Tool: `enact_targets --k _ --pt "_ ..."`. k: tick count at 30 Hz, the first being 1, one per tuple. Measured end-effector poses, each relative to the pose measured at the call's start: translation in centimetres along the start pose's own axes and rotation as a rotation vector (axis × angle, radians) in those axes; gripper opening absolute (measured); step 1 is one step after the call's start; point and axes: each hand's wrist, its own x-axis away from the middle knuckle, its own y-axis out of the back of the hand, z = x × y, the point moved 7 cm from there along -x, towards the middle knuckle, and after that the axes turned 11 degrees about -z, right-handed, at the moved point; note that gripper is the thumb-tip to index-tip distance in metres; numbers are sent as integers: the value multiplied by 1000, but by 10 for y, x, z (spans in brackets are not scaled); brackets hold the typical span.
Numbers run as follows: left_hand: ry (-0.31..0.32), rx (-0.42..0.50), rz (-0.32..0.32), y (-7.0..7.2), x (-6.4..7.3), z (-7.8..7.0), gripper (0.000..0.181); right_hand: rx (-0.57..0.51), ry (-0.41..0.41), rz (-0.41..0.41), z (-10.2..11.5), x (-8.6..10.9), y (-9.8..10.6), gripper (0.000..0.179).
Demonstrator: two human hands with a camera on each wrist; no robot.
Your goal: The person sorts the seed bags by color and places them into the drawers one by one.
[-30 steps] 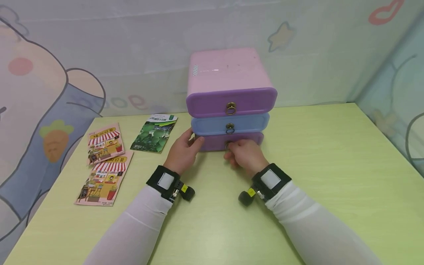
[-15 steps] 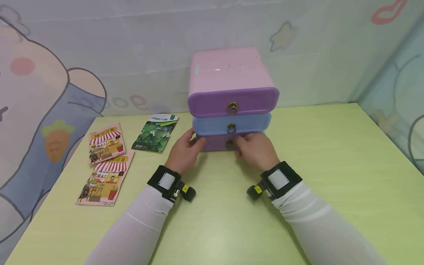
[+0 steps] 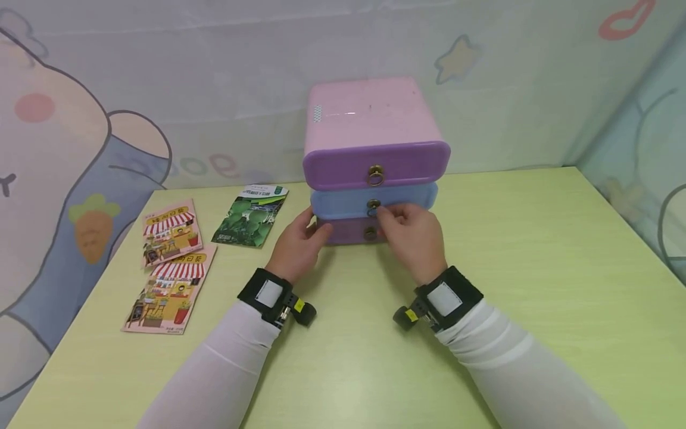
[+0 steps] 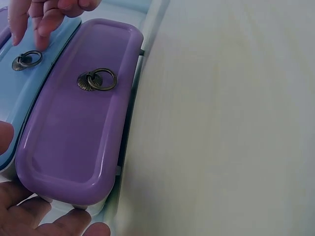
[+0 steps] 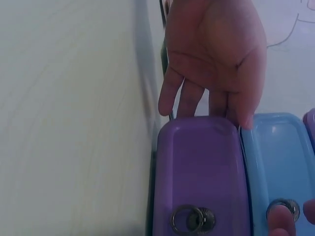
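A small cabinet (image 3: 372, 113) has a pink top and three stacked drawers: an upper purple one (image 3: 337, 170), a middle blue one (image 3: 343, 204) and a lower purple one (image 3: 343, 232). My left hand (image 3: 295, 247) rests along its lower left side; in the right wrist view its fingers (image 5: 189, 101) extend beside the drawers. My right hand (image 3: 415, 241) is in front of the blue drawer, thumb and fingers near its brass ring pull (image 4: 32, 59). The left wrist view shows these fingers (image 4: 47, 22) just short of the ring. The lower drawer's ring (image 4: 103, 79) hangs free.
Two pink seed packets (image 3: 163, 298) overlap on the left of the table (image 3: 536, 286). A green packet (image 3: 250, 217) lies between them and the cabinet. A printed cloth (image 3: 241, 89) hangs behind.
My right hand has left the lower purple drawer's ring, passed by that drawer's right part, and moved up to the blue drawer's ring. The left hand has stayed at the cabinet's side.
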Motion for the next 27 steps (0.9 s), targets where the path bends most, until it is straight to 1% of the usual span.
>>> enact_targets --k 2,7,11,17,20,24,27 --pt "4 -1 -2 0 0 0 55 -45 -11 4 2 2 -2 33" --pt "11 -6 -3 0 0 1 55 -182 -20 62 8 7 -9 32" --pt "11 -9 -1 0 0 0 55 -245 -33 90 10 9 -12 31" --pt "5 -6 -2 0 -1 1 54 -262 -45 104 8 9 -15 28" --pt "1 -4 -6 0 -1 1 53 -241 -32 103 7 8 -15 28" --pt "1 -10 -7 0 -2 2 54 -196 -14 84 7 8 -13 25" --pt "2 -12 -8 0 -2 2 55 -186 -7 68 7 7 -12 23"
